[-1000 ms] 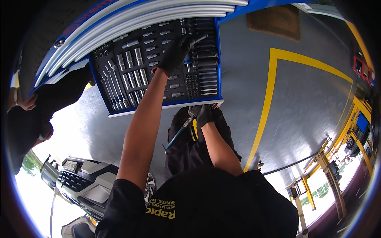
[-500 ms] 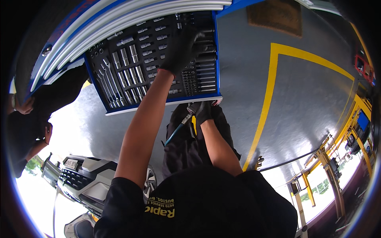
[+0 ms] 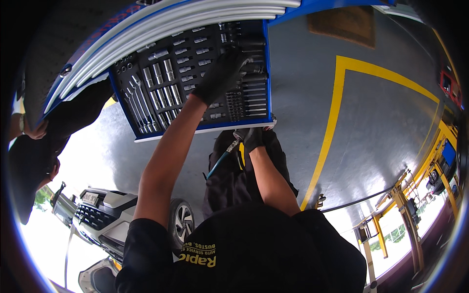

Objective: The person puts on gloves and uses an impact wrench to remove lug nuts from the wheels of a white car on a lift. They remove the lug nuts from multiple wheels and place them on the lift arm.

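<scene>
My left hand (image 3: 225, 72), in a black glove, reaches over the right part of an open blue tool drawer (image 3: 205, 128). Its fingers are apart, close to the dark-handled tools (image 3: 253, 46) in the foam; any contact is hard to make out. Just below the drawer's front edge, my gloved right hand (image 3: 253, 138) is closed around an air tool (image 3: 239, 135). A blue hose (image 3: 218, 165) runs down from its metal fitting. The tool's head is mostly hidden by the hand and drawer lip.
In the drawer lie wrenches (image 3: 139, 100), sockets (image 3: 169, 70) and small bits (image 3: 235, 105). Another person (image 3: 63, 115) stands at the left. A white car (image 3: 110, 210) is at the lower left. Yellow lines (image 3: 328, 127) mark the grey floor, and yellow lift posts (image 3: 380, 234) stand at the right.
The drawer appears slightly lower and further right. My left hand has shifted a little down over the tools, its fingers near the dark handles. My right hand keeps the air tool.
</scene>
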